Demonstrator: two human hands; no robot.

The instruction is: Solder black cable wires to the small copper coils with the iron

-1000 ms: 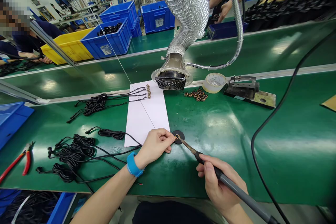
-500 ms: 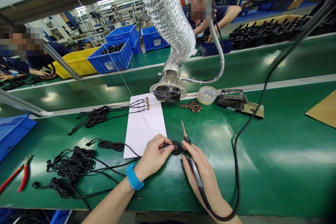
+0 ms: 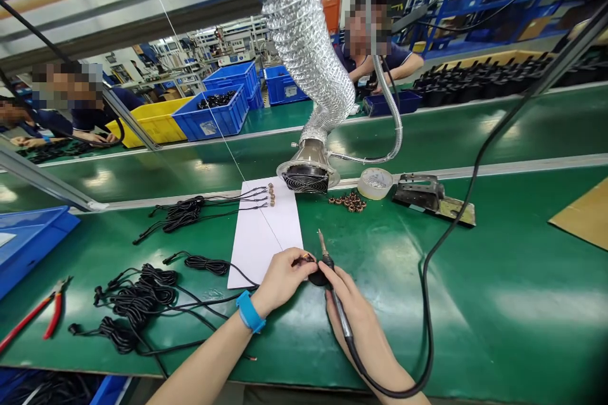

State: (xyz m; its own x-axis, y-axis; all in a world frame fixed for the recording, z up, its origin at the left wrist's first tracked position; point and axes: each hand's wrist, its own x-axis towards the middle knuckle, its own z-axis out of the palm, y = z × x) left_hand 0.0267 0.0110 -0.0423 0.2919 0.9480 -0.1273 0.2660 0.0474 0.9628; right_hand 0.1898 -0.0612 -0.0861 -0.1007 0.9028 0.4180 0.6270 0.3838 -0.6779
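My left hand, with a blue wristband, is closed in a pinch on the thin-wired end of a black cable. A small copper-coloured part shows at its fingertips, mostly hidden by them. Just under the fingertips is a round black disc, partly covered. My right hand is closed around a soldering iron. The iron's tip points up and away, apart from the cable. The right fingertips are close to the disc's right side; whether they touch it I cannot tell.
White paper bears cable ends and small parts. Coiled black cables and red-handled cutters lie left. Beyond the hands are a fume duct, small copper parts, a tape roll and an iron stand. Co-workers sit opposite.
The right hand has moved left with the soldering iron, closer to the left hand and the disc. The small part at the left fingertips looks tilted up. The whole view has shifted slightly.
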